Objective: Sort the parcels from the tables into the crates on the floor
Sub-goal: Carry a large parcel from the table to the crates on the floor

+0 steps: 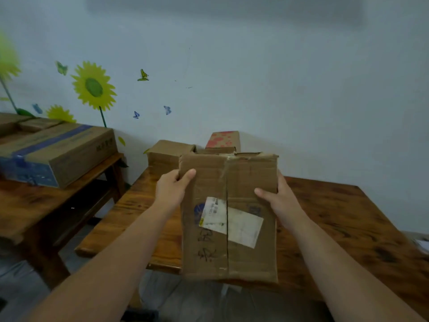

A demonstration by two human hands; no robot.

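Observation:
A worn brown cardboard parcel point(246, 182) with a torn white label and dark handwriting is held up in front of me, above the near edge of the wooden table point(336, 219). My left hand point(171, 189) grips its left edge, thumb on the front face. My right hand point(278, 201) grips its right edge, thumb also across the front. Behind it on the table stand a plain brown parcel point(167, 152) and a box with red blotches point(224, 140), both against the wall. No crate is visible.
A second wooden table point(30, 205) at the left carries a long brown and blue carton point(58, 154) and smaller boxes point(37, 124) behind it. A gap of floor separates the two tables. The wall behind bears sunflower and butterfly stickers.

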